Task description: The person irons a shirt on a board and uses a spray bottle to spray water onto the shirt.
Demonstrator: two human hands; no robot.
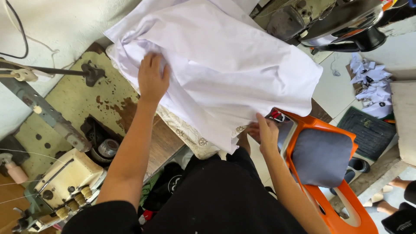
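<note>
White cloth [225,65] lies heaped across the worktop [82,99], its long axis running from the far left corner down toward the person's lap. Left hand [152,78] rests flat on the cloth's upper left part, fingers spread and pressing, not pinching. Right hand [265,132] is closed on the cloth's lower hanging edge, just beside an orange chair [329,173]. Right hand is nearer the free edge; a sewing machine [65,182] sits well left.

place: sewing workshop | signs: worn sewing machine [65,184] (thread cones), fabric scraps [372,84] on floor
</note>
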